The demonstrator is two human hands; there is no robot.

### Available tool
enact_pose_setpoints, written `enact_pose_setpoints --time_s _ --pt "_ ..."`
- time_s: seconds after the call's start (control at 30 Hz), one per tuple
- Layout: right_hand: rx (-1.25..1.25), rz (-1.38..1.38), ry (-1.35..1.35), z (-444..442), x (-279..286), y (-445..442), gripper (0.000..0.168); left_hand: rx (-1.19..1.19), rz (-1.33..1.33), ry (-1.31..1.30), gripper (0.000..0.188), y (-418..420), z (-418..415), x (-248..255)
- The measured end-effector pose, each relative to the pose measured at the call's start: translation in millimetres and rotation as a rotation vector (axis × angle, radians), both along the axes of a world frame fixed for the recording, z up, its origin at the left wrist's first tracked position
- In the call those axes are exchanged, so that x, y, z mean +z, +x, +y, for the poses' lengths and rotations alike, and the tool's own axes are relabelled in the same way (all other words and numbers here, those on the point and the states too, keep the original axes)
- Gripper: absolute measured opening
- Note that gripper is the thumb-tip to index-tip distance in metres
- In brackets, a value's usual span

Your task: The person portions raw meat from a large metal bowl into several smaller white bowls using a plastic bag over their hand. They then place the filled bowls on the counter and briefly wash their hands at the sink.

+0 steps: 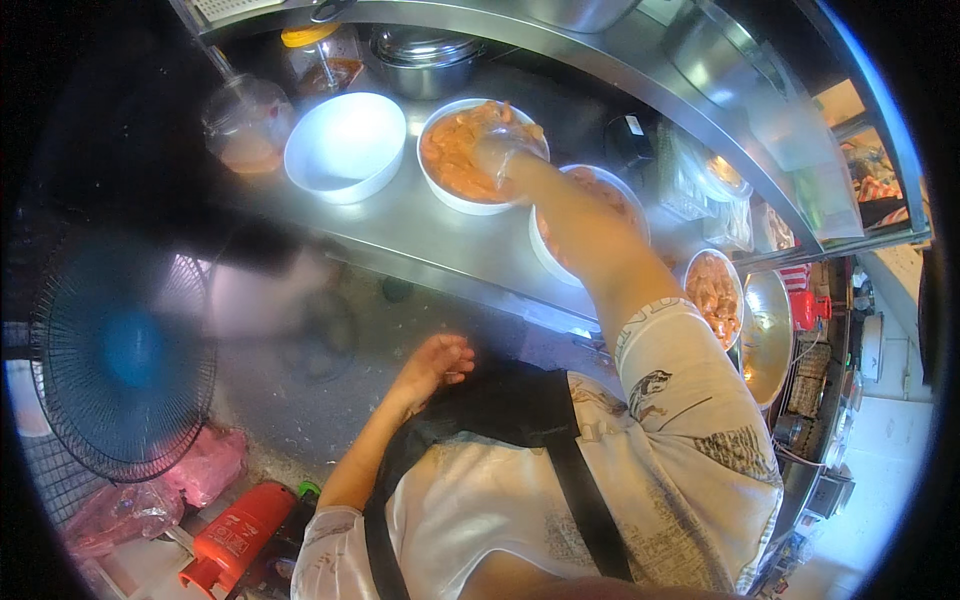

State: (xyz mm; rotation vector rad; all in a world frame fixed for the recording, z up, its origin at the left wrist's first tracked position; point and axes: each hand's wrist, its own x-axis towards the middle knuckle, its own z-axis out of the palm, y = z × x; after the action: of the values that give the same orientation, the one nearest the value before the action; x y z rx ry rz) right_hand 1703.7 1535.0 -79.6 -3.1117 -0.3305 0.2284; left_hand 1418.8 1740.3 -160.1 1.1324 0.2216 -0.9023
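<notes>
My right hand (501,154), in a clear plastic glove, reaches into a white bowl (469,208) of orange-coated raw meat pieces (454,154). Its fingers are partly sunk in the meat, so their grip is hidden. Under my right forearm stands a second white bowl (553,259) of paler meat, partly covered by the arm. To the left of the first bowl is an empty white bowl (346,150). My left hand (439,364) hangs bare beside the black apron (495,405), fingers loosely bent, with nothing visible in it.
Jars (247,124) and a lidded steel pot (427,60) line the back of the steel counter (405,240). Another meat bowl (712,292) and a metal basin (765,337) stand right. A floor fan (127,352) and red gas cylinder (244,532) are at left. A steel shelf (600,49) overhangs.
</notes>
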Motion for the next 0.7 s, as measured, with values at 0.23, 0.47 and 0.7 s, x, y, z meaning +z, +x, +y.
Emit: enact_pose_setpoints --time_s 0.23,0.47,0.7 --pt "0.045 0.22 0.16 -22.6 -36.7 15.6 0.032 -0.035 -0.035 0.012 0.032 20.5 -6.8 14.0" --pt "-0.012 -0.577 0.559 -6.6 40.0 -83.0 0.02 -0.314 -0.339 0.13 0.024 48.4 -39.2 21.8" --pt "0.049 -1.012 0.504 -145.1 96.9 -210.7 0.021 -0.615 -1.246 0.263 0.015 53.8 -238.6 61.4"
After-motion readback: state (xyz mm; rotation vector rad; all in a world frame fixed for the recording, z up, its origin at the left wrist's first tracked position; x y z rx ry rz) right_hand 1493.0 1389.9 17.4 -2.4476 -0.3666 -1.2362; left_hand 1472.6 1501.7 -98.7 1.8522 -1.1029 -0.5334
